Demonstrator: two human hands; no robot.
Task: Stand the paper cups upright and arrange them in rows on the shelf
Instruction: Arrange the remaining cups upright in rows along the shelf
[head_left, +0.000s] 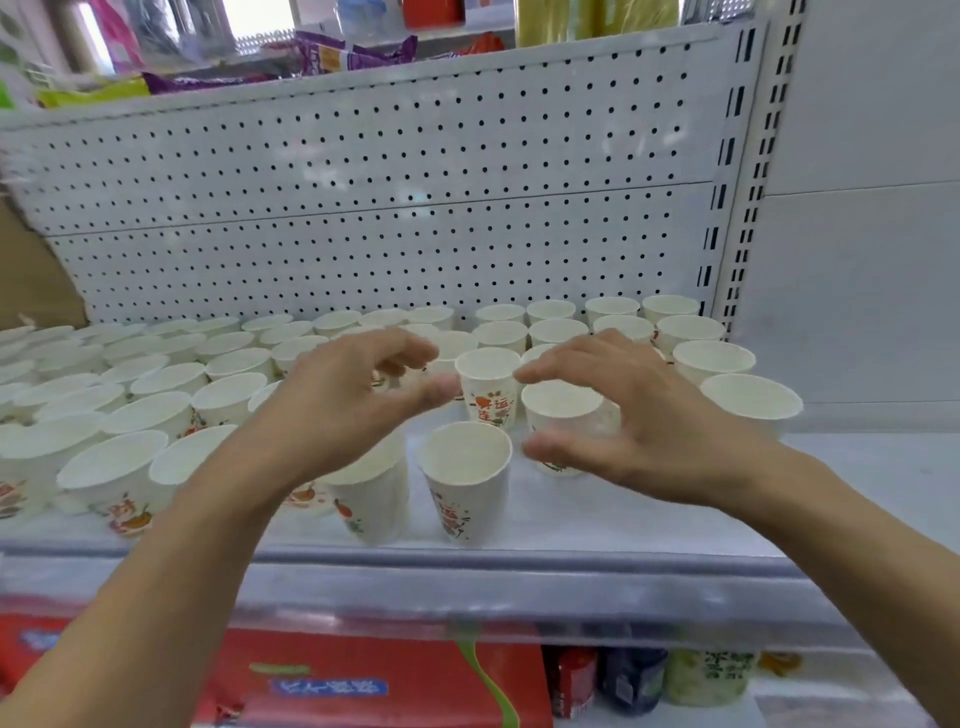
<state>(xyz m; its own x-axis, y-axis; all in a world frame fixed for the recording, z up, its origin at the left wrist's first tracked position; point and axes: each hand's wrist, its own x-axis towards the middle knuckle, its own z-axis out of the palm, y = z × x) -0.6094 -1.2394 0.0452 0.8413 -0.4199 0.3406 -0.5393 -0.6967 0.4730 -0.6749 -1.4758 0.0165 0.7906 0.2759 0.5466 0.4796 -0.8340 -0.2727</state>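
Many white paper cups with red and orange print stand upright in rows on the white shelf (649, 519), filling its left and back. At the front middle stand looser cups: one near the edge (465, 467), one behind it (488, 384), one to the right (561, 410). My left hand (353, 400) hovers over the cups left of the middle, fingers loosely bent, holding nothing. My right hand (639, 421) arches over the right cup, thumb in front of its wall and fingers behind its rim, spread rather than closed; whether it touches is unclear.
A white pegboard back wall (389, 208) rises behind the cups, and a slotted upright (748, 182) bounds the shelf on the right. Bare shelf surface lies at the front right. Snack packets (353, 52) sit on the shelf above, red packages (363, 675) and cans below.
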